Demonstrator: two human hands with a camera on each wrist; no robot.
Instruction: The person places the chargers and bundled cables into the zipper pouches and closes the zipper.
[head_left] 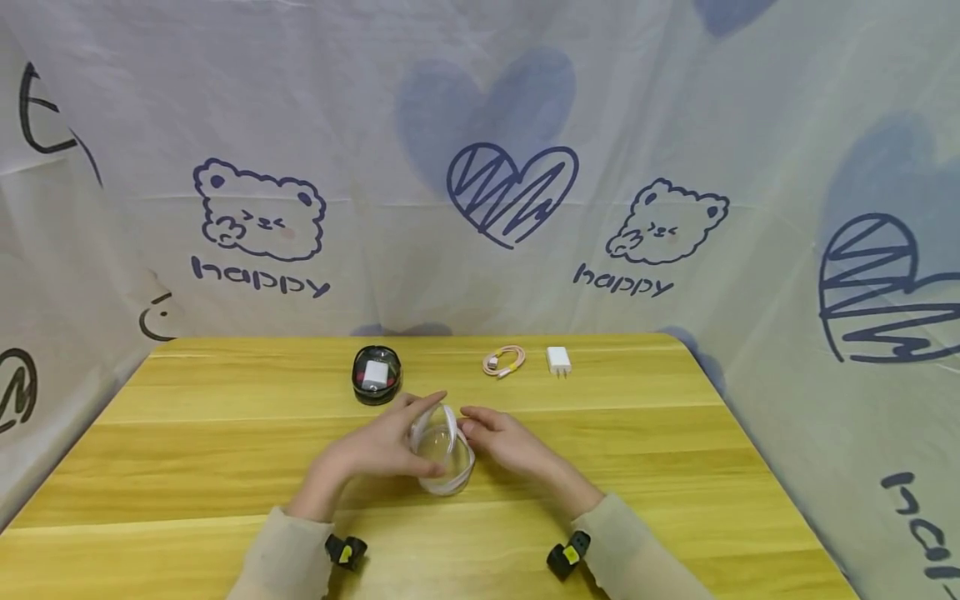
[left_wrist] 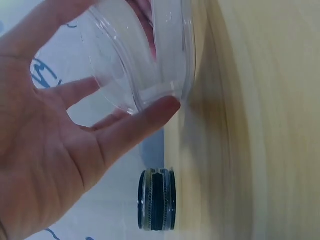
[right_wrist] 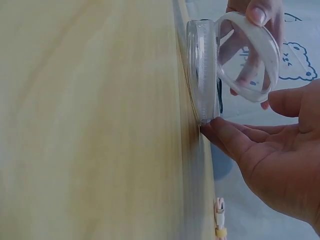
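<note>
A clear round case with a white zip edge stands on the table, its lid [right_wrist: 272,52] swung partway up from the base [right_wrist: 204,75]. My left hand [head_left: 378,446] grips the lid from the left, thumb at the near side and fingers round the far side. On the right, my right hand [head_left: 513,443] touches the edge of the base with its fingertips. Its thumb [right_wrist: 287,102] is held apart, close to the lid's rim. Nothing shows inside the clear case [left_wrist: 175,50].
Behind my left hand sits a dark see-through case [head_left: 378,398] with a white block [head_left: 376,373] visible in it. Toward the back of the wooden table [head_left: 637,467] lie a coiled pink cable [head_left: 522,359] and a white plug charger [head_left: 558,358]. A printed cloth [head_left: 375,100] hangs behind.
</note>
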